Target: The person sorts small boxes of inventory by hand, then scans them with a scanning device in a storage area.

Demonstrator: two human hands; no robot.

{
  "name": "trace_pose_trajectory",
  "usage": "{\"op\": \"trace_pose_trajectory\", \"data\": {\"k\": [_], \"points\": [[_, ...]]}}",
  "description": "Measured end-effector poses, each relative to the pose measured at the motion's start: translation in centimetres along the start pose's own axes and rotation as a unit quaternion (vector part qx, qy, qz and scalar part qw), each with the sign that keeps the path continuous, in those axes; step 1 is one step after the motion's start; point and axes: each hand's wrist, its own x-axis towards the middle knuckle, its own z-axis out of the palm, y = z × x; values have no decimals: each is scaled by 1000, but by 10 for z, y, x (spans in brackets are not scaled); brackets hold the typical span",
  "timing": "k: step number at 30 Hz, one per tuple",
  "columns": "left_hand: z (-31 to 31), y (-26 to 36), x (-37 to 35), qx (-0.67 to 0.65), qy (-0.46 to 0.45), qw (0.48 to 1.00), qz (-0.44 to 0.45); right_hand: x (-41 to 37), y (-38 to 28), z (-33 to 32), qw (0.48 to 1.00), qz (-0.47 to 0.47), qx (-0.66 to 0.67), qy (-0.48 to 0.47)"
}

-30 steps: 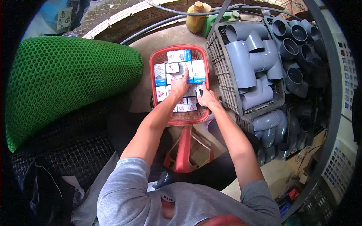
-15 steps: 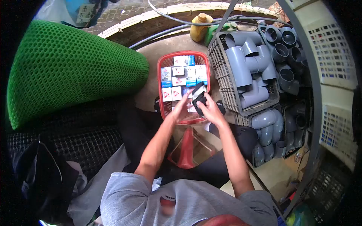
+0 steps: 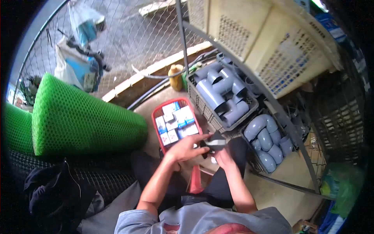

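A black object with a pale band (image 3: 215, 142) is between my hands, just off the lower right corner of a red basket (image 3: 155, 114). My left hand (image 3: 186, 149) reaches it from the left, fingers apart, the fingertips at its edge. From below, my right hand (image 3: 223, 156) holds the object; its fingers are partly hidden and blurred. Small white and blue boxes (image 3: 171, 123) fill much of the basket, and some have red marks. What the black object is, I cannot make out.
Grey pipe fittings (image 3: 212, 93) fill a dark crate at the right, with grey elbows (image 3: 265, 140) in another below. A green mesh roll (image 3: 85, 121) lies left. A metal post (image 3: 269, 105) and cream crates (image 3: 249, 35) stand at the upper right.
The view has turned and shifted, showing more of the fence and cream crates. My hands and the black object have moved from above the basket to beyond its lower right corner.
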Motion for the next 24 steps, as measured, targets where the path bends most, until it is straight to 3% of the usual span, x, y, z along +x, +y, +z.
{"op": "trace_pose_trajectory", "data": {"k": [2, 6, 8, 10, 12, 14, 16, 18, 20, 22, 24], "points": [[-51, 55, 9, 90, 67, 993, 34, -2, -10, -5, 998, -52, -13, 23], [-171, 168, 57, 168, 244, 925, 239, 4, -36, -19, 997, -78, 16, -1], [-227, 231, 105, 151, 292, 870, 367, 1, -62, -10, 998, -64, -20, 8], [-273, 296, 155, 243, 283, 847, 380, -4, -77, -8, 997, -71, -25, -24], [-299, 341, 209, 330, 243, 840, 356, -10, -74, -16, 992, -86, -91, -10], [-302, 379, 248, 339, 171, 910, 169, -19, -73, -10, 991, -82, -104, 25], [-318, 365, 300, 529, 118, 809, 228, -21, -68, -16, 996, -65, -64, -3], [-307, 368, 322, 522, 47, 847, 90, -26, -75, -12, 992, -81, -93, -20], [-310, 341, 362, 566, 101, 814, 76, -29, -73, -11, 987, -99, -121, -39], [-271, 359, 353, 658, 82, 749, -11, -34, -67, -18, 984, -124, -123, -34], [-289, 347, 374, 560, 51, 826, -40, -43, -72, -27, 984, -104, -139, -39]]}}
